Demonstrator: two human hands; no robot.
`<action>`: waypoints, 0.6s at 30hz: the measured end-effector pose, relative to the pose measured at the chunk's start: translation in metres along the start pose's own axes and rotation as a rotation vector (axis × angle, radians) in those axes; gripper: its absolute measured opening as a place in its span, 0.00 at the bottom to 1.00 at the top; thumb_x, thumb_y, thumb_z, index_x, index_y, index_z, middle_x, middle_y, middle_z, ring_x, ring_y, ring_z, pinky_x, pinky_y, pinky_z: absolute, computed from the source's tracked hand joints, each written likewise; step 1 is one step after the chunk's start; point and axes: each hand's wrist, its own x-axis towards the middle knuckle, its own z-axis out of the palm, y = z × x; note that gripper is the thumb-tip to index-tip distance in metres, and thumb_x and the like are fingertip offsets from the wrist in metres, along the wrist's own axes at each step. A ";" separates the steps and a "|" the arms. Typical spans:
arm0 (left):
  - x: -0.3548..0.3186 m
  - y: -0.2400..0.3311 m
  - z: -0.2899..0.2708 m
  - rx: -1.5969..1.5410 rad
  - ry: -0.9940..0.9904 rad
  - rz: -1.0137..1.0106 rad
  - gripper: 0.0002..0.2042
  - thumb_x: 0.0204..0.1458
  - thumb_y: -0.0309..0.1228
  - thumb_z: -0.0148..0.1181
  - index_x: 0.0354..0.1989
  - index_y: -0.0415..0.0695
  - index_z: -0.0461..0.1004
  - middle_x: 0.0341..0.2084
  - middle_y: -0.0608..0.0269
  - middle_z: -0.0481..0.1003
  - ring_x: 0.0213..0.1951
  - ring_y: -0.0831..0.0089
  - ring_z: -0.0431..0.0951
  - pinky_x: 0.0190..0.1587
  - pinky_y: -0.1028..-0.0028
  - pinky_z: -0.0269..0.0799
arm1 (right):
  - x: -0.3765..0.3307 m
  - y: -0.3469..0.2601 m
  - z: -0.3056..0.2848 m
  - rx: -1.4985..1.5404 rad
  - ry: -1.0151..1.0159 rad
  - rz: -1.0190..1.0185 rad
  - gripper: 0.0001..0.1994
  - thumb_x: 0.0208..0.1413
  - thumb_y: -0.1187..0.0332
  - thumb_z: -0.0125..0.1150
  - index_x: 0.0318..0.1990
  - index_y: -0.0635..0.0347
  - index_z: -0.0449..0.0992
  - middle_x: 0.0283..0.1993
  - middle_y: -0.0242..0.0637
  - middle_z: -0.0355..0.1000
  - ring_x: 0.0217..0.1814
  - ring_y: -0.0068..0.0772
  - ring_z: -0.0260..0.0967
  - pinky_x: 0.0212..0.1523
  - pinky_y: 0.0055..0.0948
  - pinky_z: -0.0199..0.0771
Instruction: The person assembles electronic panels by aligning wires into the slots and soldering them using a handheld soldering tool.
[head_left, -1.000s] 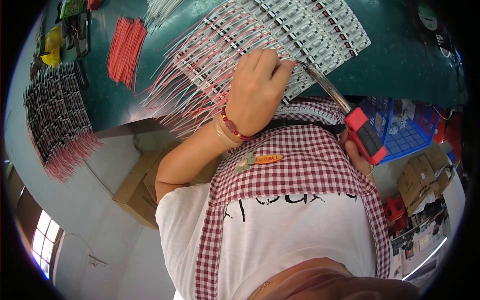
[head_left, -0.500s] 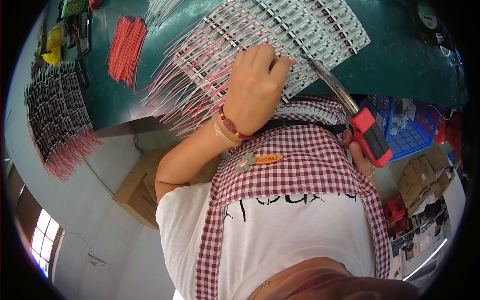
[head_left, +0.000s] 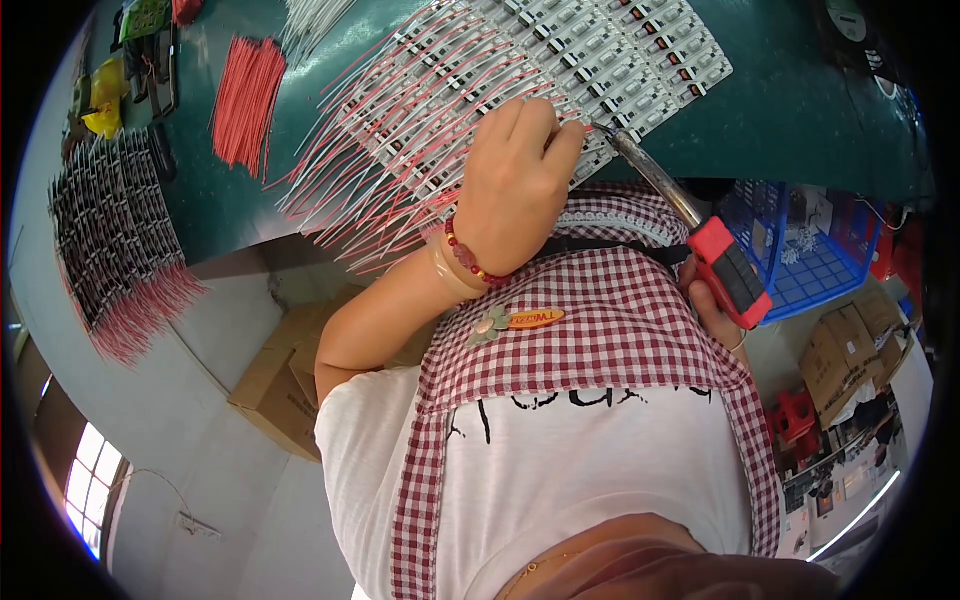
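My left hand (head_left: 518,180) is closed over the near part of a grid of small circuit boards (head_left: 610,75), its fingertips pinching a red wire (head_left: 588,127) whose end shows beside the thumb. Many red and white wires trail leftward from the boards, passing behind the hand. My right hand (head_left: 712,308) grips a soldering iron (head_left: 735,272) by its red and black handle. The metal tip of the iron is at the boards, right by the red wire's end; whether it touches cannot be made out.
On the green table (head_left: 200,205) lie a bundle of red wires (head_left: 246,105) and a bundle of white wires (head_left: 305,30). A stack of wired boards (head_left: 115,215) sits at the left edge. A blue basket (head_left: 800,290) stands at the right, with cardboard boxes (head_left: 270,390) below.
The soldering iron has shifted slightly left and down, its tip now closer to my left fingertips. My left hand keeps its pinch; the boards appear slightly lower left.
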 end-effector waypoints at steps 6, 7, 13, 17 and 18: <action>0.001 0.001 0.000 -0.004 -0.003 -0.020 0.08 0.43 0.19 0.65 0.33 0.41 0.80 0.24 0.61 0.66 0.29 0.63 0.70 0.32 0.66 0.67 | 0.004 -0.021 -0.015 0.239 0.036 -0.002 0.08 0.43 0.71 0.69 0.32 0.60 0.79 0.29 0.41 0.73 0.27 0.44 0.72 0.27 0.35 0.69; 0.002 0.002 0.000 -0.001 -0.012 -0.030 0.07 0.44 0.20 0.65 0.32 0.41 0.79 0.24 0.60 0.66 0.29 0.63 0.70 0.32 0.66 0.67 | 0.003 -0.020 -0.017 0.338 0.023 0.038 0.08 0.45 0.68 0.69 0.32 0.61 0.79 0.29 0.41 0.74 0.28 0.42 0.72 0.28 0.34 0.70; 0.003 0.002 -0.003 0.023 -0.030 -0.030 0.05 0.46 0.22 0.66 0.32 0.41 0.78 0.24 0.60 0.67 0.29 0.63 0.71 0.32 0.66 0.67 | 0.009 -0.031 -0.020 0.564 0.019 0.132 0.11 0.51 0.64 0.68 0.34 0.64 0.78 0.30 0.41 0.74 0.30 0.40 0.73 0.31 0.33 0.69; 0.002 0.001 -0.002 0.001 -0.016 0.000 0.06 0.46 0.21 0.65 0.33 0.42 0.78 0.25 0.61 0.67 0.29 0.63 0.71 0.32 0.66 0.67 | 0.005 -0.020 -0.015 0.413 0.044 0.030 0.12 0.51 0.64 0.68 0.35 0.63 0.78 0.30 0.41 0.73 0.30 0.42 0.72 0.31 0.34 0.69; 0.002 0.001 0.000 -0.001 -0.018 0.004 0.06 0.46 0.21 0.65 0.33 0.42 0.78 0.25 0.61 0.67 0.29 0.63 0.71 0.32 0.66 0.67 | 0.003 -0.018 -0.012 0.438 0.062 0.049 0.11 0.49 0.64 0.69 0.35 0.63 0.78 0.29 0.41 0.73 0.29 0.42 0.72 0.30 0.34 0.69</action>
